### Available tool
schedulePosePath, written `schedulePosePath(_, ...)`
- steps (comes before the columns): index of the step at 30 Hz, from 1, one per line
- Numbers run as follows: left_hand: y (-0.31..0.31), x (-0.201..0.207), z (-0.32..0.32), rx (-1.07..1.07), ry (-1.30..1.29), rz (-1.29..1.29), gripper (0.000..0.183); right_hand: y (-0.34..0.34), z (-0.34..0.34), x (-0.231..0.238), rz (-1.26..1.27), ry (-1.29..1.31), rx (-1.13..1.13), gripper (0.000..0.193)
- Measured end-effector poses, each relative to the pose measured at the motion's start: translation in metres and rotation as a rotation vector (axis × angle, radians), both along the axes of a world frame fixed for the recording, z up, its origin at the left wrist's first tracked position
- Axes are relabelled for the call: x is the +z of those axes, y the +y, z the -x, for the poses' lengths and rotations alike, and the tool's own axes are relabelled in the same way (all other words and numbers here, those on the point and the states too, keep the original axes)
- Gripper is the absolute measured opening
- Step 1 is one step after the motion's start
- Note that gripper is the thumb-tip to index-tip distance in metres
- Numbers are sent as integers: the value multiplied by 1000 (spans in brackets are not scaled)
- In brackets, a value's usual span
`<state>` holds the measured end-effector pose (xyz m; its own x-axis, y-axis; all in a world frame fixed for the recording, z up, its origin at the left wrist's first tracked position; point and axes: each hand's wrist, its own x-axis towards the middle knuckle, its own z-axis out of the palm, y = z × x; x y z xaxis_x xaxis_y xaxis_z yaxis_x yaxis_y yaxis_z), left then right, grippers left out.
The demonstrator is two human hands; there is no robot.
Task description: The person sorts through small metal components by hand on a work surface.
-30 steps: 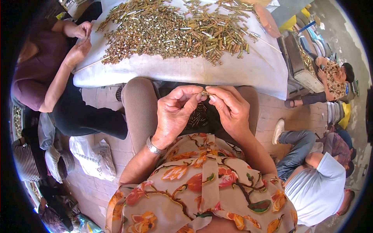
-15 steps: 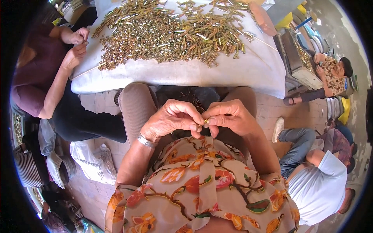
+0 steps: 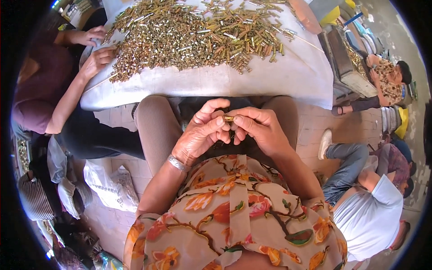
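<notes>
Left hand (image 3: 201, 134) and right hand (image 3: 260, 128) pinch a gold-coloured metal tube (image 3: 229, 119). Beyond, metal fittings (image 3: 180, 42) heap a white cloth (image 3: 216, 84).

Little metal piece (image 3: 229, 119): shiny and gold, thin like a tiny stick.
How it sits: on its side, almost flat, pointing left and right.
Where it is: held up between your left hand (image 3: 201, 132) and your right hand (image 3: 260, 128).
Its ends: tucked under your thumbs, so hidden.

Bare front strip of white sheet-covered table (image 3: 216, 84) passable; heaped small gold metal tubes (image 3: 180, 38) block beyond; brown ribbed-trousered knees (image 3: 155, 121) either side.
</notes>
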<state>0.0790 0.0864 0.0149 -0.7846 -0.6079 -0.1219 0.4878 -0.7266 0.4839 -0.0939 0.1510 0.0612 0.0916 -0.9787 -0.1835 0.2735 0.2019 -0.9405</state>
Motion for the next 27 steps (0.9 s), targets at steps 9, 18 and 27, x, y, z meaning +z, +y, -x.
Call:
schedulePosePath(9,-39,-7,28,112,-683,483,18,-27,75,-37,-176,-538,-279,25)
schedulePosePath(18,-83,-18,97,406,-1146,1477,19,-124,149,-70,45,1257,-527,32)
schedulePosePath(27,-81,-24,88,531,-1159,1543,13,-131,120,-81,240,1215,-500,29)
